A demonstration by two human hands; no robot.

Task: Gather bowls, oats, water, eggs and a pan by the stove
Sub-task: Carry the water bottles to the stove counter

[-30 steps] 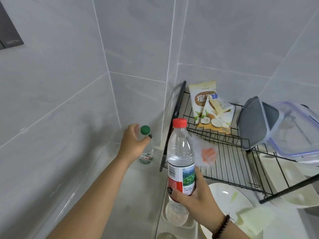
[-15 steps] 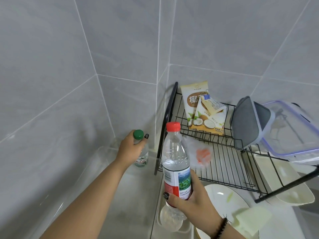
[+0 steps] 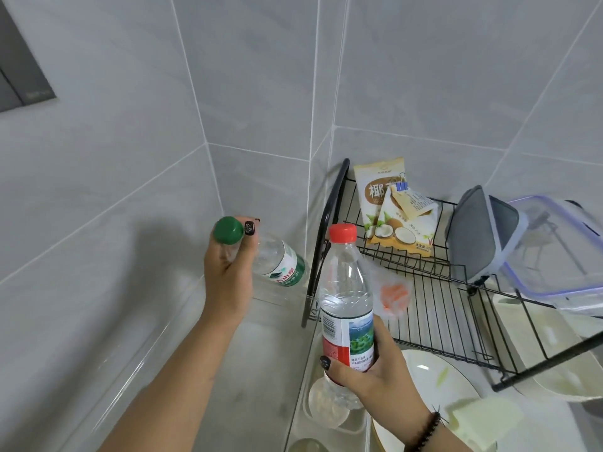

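My left hand (image 3: 228, 275) grips the neck of a small clear water bottle (image 3: 277, 259) with a green cap and green label, lifted and tilted over the corner of the counter. My right hand (image 3: 375, 376) holds a taller clear water bottle (image 3: 346, 301) with a red cap and red label, upright, just in front of the black wire dish rack (image 3: 434, 308). A white plate (image 3: 434, 380) lies under the rack beside my right wrist.
On the rack stand clipped coconut snack bags (image 3: 391, 216), a grey pad (image 3: 479, 233) and a clear plastic container (image 3: 561, 252). A pale dish (image 3: 538, 340) lies under the rack at right. Tiled walls close the corner at left and behind.
My left hand has lifted the green-capped bottle off the counter corner and tilted it toward me. The red-capped bottle stays upright in my right hand.
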